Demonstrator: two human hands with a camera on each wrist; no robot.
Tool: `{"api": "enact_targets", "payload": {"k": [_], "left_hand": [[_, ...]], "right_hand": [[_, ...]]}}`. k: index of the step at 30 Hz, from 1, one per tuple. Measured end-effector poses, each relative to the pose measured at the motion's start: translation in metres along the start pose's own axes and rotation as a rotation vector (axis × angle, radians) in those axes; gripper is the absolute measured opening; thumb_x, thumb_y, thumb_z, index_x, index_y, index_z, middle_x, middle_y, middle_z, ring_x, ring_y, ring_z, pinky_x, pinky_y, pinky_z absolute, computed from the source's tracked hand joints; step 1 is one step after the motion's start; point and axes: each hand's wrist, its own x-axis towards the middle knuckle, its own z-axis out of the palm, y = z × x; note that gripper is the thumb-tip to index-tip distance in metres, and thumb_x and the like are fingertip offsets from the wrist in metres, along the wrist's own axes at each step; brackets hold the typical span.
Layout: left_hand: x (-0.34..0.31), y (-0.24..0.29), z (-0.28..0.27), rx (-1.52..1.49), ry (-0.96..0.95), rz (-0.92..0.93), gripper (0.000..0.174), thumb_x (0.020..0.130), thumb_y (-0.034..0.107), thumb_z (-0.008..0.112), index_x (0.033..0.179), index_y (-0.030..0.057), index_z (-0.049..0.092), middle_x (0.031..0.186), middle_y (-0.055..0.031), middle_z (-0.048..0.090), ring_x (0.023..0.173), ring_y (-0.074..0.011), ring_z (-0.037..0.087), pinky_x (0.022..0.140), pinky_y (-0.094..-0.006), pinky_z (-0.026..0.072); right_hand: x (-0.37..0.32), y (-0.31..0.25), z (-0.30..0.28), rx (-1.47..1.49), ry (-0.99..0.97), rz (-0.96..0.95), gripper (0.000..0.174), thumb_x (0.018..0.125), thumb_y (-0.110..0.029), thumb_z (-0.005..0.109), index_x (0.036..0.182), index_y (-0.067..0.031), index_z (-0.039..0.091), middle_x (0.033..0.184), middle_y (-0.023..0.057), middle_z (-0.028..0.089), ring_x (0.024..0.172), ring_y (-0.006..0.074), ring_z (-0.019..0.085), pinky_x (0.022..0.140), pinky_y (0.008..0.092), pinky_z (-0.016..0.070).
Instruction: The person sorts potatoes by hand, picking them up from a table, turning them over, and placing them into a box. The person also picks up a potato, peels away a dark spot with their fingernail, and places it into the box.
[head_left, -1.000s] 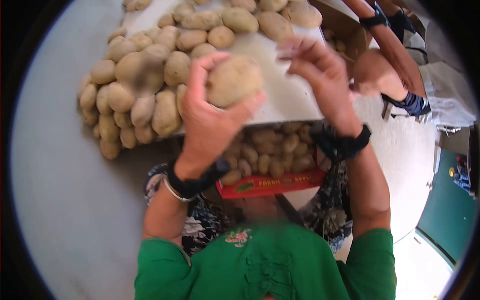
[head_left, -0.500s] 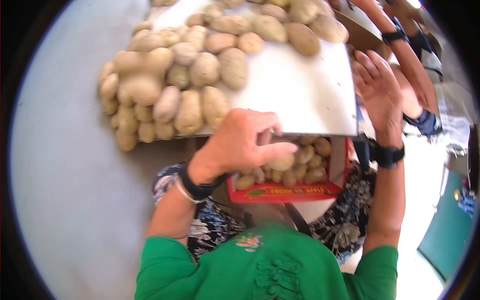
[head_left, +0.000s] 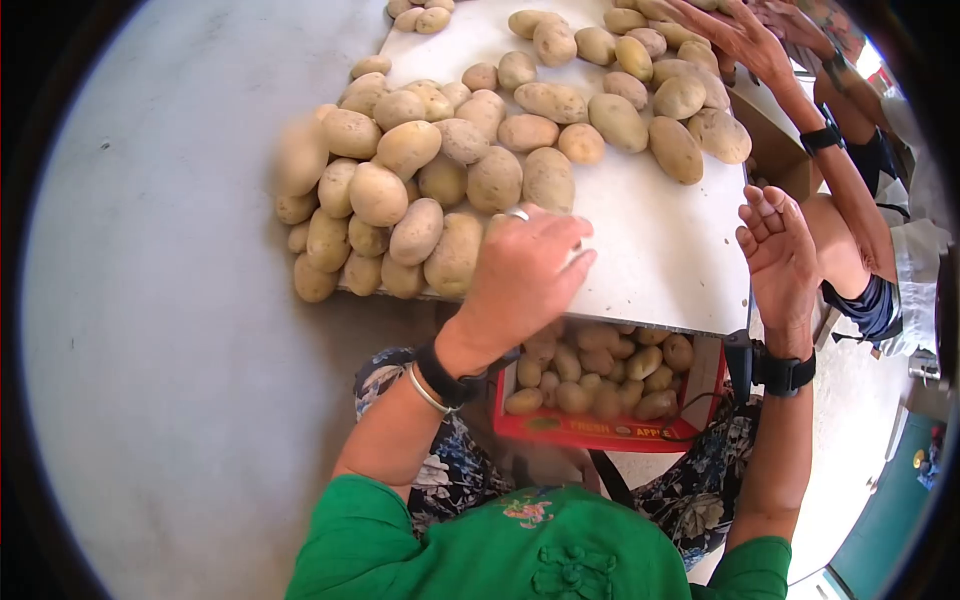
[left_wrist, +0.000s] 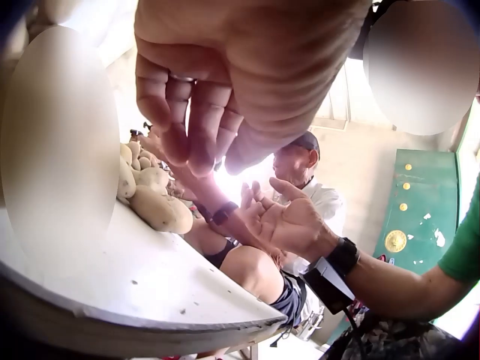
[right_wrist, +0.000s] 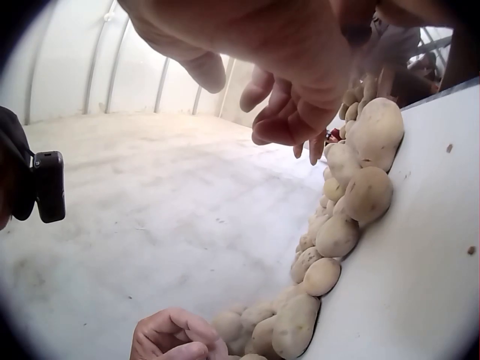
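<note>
A heap of pale tan potatoes (head_left: 408, 150) covers the left side of the white tabletop (head_left: 655, 255). Over the table's front edge, beside the nearest potatoes, is my left hand (head_left: 525, 280). Its fingers (left_wrist: 202, 124) hang loosely bent with nothing between them in the left wrist view. My right hand (head_left: 783, 255) is raised off the table's right corner, palm up and fingers relaxed, holding nothing. Below the front edge sits a red cardboard box (head_left: 650, 433) with many potatoes inside; my left forearm passes just left of it.
Across the table, another person's arm (head_left: 850, 180) reaches over potatoes at the back right. A brown box (head_left: 775, 140) stands off the right edge. More potatoes (head_left: 420, 17) lie at the back left. Grey floor spreads to the left.
My left hand held a large potato above the table, dipped over the red box, and is now back by the heap without it. My right hand moved away right and its fingers relaxed.
</note>
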Motion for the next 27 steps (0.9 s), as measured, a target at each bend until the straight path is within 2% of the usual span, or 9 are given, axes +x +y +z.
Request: {"api": "enact_targets", "payload": {"k": [4, 7, 9, 10, 12, 15, 16, 24, 27], "left_hand": [[0.009, -0.017, -0.021, 0.192, 0.136, -0.051, 0.024, 0.073, 0.008, 0.068, 0.096, 0.0052, 0.062, 0.088, -0.0109, 0.064, 0.088, -0.0284, 0.059, 0.078, -0.0369, 0.0463], [0.012, -0.035, -0.043, 0.364, 0.239, -0.100, 0.032, 0.072, 0.006, 0.068, 0.103, 0.0063, 0.059, 0.106, -0.0133, 0.061, 0.100, -0.0294, 0.056, 0.089, -0.0389, 0.0423], [0.009, -0.044, -0.055, 0.668, 0.300, -0.290, 0.040, 0.073, 0.011, 0.069, 0.110, 0.0077, 0.056, 0.116, -0.0139, 0.056, 0.110, -0.0311, 0.052, 0.096, -0.0406, 0.0388], [0.007, -0.049, -0.061, 0.653, 0.294, -0.288, 0.040, 0.073, 0.011, 0.069, 0.110, 0.0077, 0.056, 0.116, -0.0139, 0.056, 0.110, -0.0311, 0.052, 0.096, -0.0406, 0.0388], [-0.006, -0.060, -0.068, 0.747, 0.170, -0.498, 0.045, 0.076, 0.022, 0.068, 0.117, 0.0094, 0.053, 0.125, -0.0140, 0.051, 0.115, -0.0335, 0.048, 0.097, -0.0422, 0.0390], [-0.018, -0.070, -0.071, 0.769, 0.010, -0.547, 0.050, 0.080, 0.036, 0.062, 0.123, 0.0112, 0.052, 0.128, -0.0135, 0.051, 0.114, -0.0346, 0.049, 0.095, -0.0428, 0.0403], [-0.018, -0.068, -0.068, 0.774, 0.034, -0.498, 0.050, 0.077, 0.032, 0.066, 0.118, 0.0073, 0.054, 0.118, -0.0145, 0.055, 0.109, -0.0306, 0.053, 0.095, -0.0414, 0.0390], [-0.007, -0.063, -0.067, 0.780, -0.045, -0.637, 0.065, 0.075, 0.042, 0.067, 0.127, 0.0096, 0.047, 0.122, -0.0161, 0.053, 0.111, -0.0326, 0.053, 0.093, -0.0415, 0.0425], [-0.006, -0.068, -0.067, 0.745, -0.054, -0.674, 0.062, 0.074, 0.040, 0.065, 0.125, 0.0085, 0.047, 0.121, -0.0164, 0.054, 0.111, -0.0327, 0.053, 0.093, -0.0415, 0.0428]], "right_hand": [[0.000, 0.004, 0.002, 0.003, -0.008, 0.010, 0.033, 0.093, -0.028, 0.049, 0.113, -0.0022, 0.052, 0.112, 0.0132, 0.059, 0.097, 0.0166, 0.058, 0.082, 0.0270, 0.0470], [0.001, 0.005, 0.005, 0.024, -0.027, 0.009, 0.032, 0.093, -0.028, 0.050, 0.113, -0.0022, 0.052, 0.112, 0.0136, 0.059, 0.096, 0.0170, 0.058, 0.081, 0.0273, 0.0474], [-0.001, 0.004, 0.004, 0.024, -0.025, 0.003, 0.032, 0.093, -0.028, 0.050, 0.113, -0.0022, 0.051, 0.112, 0.0137, 0.059, 0.097, 0.0173, 0.058, 0.081, 0.0274, 0.0476], [-0.001, 0.004, 0.005, 0.039, -0.029, 0.009, 0.032, 0.093, -0.027, 0.051, 0.113, -0.0021, 0.051, 0.112, 0.0139, 0.059, 0.097, 0.0177, 0.058, 0.081, 0.0276, 0.0477], [-0.003, 0.005, 0.005, 0.043, -0.018, 0.020, 0.033, 0.092, -0.027, 0.051, 0.113, -0.0016, 0.052, 0.114, 0.0144, 0.058, 0.099, 0.0189, 0.058, 0.081, 0.0282, 0.0479], [-0.001, 0.012, -0.004, 0.062, -0.064, 0.011, 0.034, 0.092, -0.027, 0.051, 0.114, -0.0011, 0.052, 0.114, 0.0149, 0.059, 0.099, 0.0196, 0.058, 0.083, 0.0290, 0.0472], [-0.003, 0.013, -0.005, 0.060, -0.068, 0.004, 0.034, 0.093, -0.028, 0.051, 0.114, -0.0011, 0.052, 0.114, 0.0152, 0.059, 0.100, 0.0199, 0.058, 0.083, 0.0292, 0.0469], [-0.001, 0.014, 0.001, -0.029, -0.052, -0.033, 0.035, 0.094, -0.028, 0.048, 0.112, 0.0007, 0.054, 0.114, 0.0172, 0.059, 0.099, 0.0218, 0.060, 0.082, 0.0304, 0.0482], [-0.001, 0.017, -0.002, 0.011, -0.100, -0.035, 0.035, 0.095, -0.028, 0.047, 0.112, 0.0011, 0.054, 0.113, 0.0172, 0.059, 0.099, 0.0216, 0.059, 0.082, 0.0302, 0.0483]]}}
